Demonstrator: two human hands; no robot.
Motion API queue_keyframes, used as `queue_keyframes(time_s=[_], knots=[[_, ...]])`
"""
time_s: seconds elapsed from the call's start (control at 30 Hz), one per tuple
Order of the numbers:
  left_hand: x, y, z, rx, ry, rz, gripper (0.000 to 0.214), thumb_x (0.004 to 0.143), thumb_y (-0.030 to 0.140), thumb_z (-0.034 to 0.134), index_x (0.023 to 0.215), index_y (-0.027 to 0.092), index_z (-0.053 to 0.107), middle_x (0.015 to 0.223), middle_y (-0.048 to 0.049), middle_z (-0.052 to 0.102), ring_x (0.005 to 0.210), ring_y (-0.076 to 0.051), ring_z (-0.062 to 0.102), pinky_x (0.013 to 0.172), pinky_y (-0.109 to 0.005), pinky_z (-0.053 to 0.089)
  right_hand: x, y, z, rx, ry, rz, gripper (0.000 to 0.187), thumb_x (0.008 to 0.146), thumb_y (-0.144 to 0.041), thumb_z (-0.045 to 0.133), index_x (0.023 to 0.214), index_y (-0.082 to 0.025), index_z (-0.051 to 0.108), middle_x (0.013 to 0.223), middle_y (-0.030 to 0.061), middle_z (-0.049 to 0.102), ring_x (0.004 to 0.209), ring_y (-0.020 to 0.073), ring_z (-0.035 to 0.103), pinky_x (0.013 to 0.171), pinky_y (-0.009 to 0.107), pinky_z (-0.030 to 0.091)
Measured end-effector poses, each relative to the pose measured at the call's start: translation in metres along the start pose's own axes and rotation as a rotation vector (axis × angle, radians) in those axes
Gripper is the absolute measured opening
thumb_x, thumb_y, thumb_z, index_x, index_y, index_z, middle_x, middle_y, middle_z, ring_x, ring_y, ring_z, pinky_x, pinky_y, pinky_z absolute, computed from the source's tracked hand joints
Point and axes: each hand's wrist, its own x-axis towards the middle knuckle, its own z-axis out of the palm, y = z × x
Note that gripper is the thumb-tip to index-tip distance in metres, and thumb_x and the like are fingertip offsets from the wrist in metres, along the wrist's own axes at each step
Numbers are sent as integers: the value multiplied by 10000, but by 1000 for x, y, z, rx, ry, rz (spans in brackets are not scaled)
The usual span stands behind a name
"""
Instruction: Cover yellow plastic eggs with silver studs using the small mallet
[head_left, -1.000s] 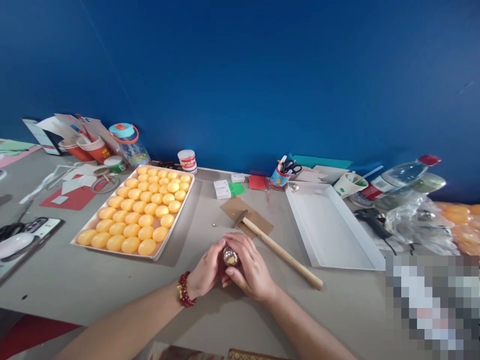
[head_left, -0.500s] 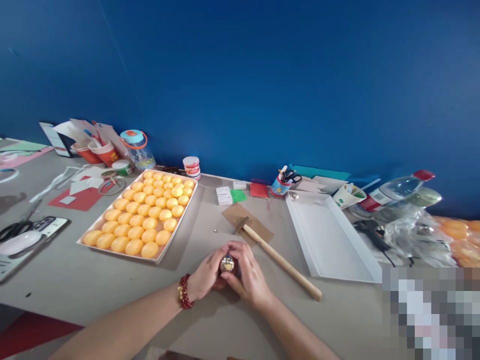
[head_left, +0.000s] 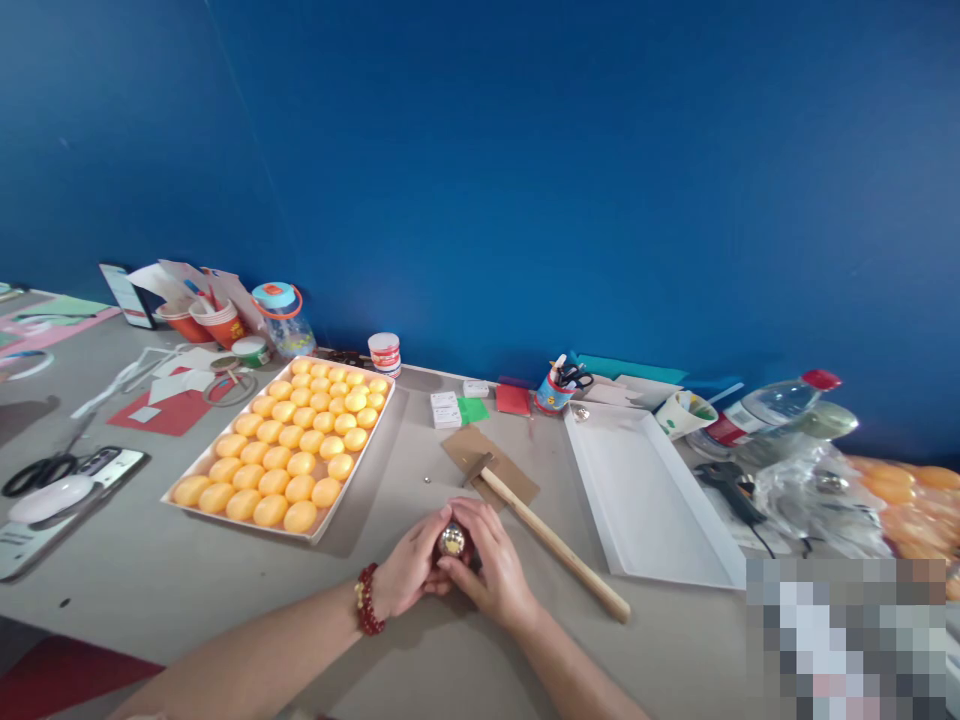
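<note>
Head view | left hand (head_left: 409, 570) and right hand (head_left: 495, 570) together grasp a rounded silver object (head_left: 452, 541) | hammer (head_left: 555, 545) beyond them, partly on brown card (head_left: 472, 443) | orange balls (head_left: 277, 458) at left

The metal ball (head_left: 452, 541) before you is mirror-silver with a yellowish patch; your beaded bracelet (head_left: 367, 600) is dark red with gold. You face yellow-orange balls (head_left: 287, 438), a pale-tan hammer handle (head_left: 555, 543), a white tray (head_left: 664, 500), a grey counter (head_left: 690, 640) and a deep-blue wall (head_left: 480, 180).
</note>
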Motion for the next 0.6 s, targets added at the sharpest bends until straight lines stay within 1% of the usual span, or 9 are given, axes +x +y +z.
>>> queue_keyframes(time_s=[0.1,0.2,0.23,0.3,0.37,0.4,0.5,0.6], knots=[[-6,1,2,89,70,35,517,787,687,599,821,173,558,588,35,486,419,-61,316,393,-199,206,1,-1,1,-6,8,-10,442,932,-540,540,1231,-217,576,1227,143,635,1125,285,587,948,440,508],[-8,2,1,148,78,88,534,750,693,638,848,169,598,640,11,538,458,-76,377,403,-206,249,2,-2,1,-11,25,-25,459,921,-573,538,1214,-224,593,1220,141,645,1116,285,591,944,451,508],[-8,2,1,150,69,107,531,748,687,645,841,166,607,651,6,547,465,-77,389,405,-208,258,2,-2,1,-8,28,-31,459,923,-570,535,1221,-226,589,1227,140,642,1121,284,589,946,451,508],[-5,1,0,138,48,94,581,766,739,570,762,159,589,576,24,493,422,-68,346,388,-210,236,2,-2,0,-2,25,-36,461,927,-558,538,1248,-229,576,1241,139,635,1137,283,585,951,448,509],[-1,-1,-1,92,-15,45,661,760,806,487,704,152,566,501,46,422,384,-59,299,376,-206,219,1,0,-1,1,17,-29,466,933,-541,541,1280,-231,558,1253,138,628,1154,282,581,955,441,509],[1,-1,-2,69,-54,29,666,757,810,486,704,150,560,488,55,405,376,-54,288,374,-201,220,1,0,-1,2,13,-24,468,936,-537,538,1290,-232,551,1259,138,625,1160,282,579,958,438,508],[2,-2,-2,20,-137,31,556,771,717,591,784,164,540,527,66,439,377,-44,290,373,-181,242,1,1,-2,10,15,-14,470,938,-552,522,1280,-230,555,1263,138,619,1169,280,574,967,433,503],[1,-2,-2,5,-143,52,448,813,616,623,837,184,506,603,62,487,396,-36,310,379,-163,253,1,1,-2,20,21,-9,478,928,-579,520,1241,-223,582,1255,140,622,1157,278,581,967,427,506]])
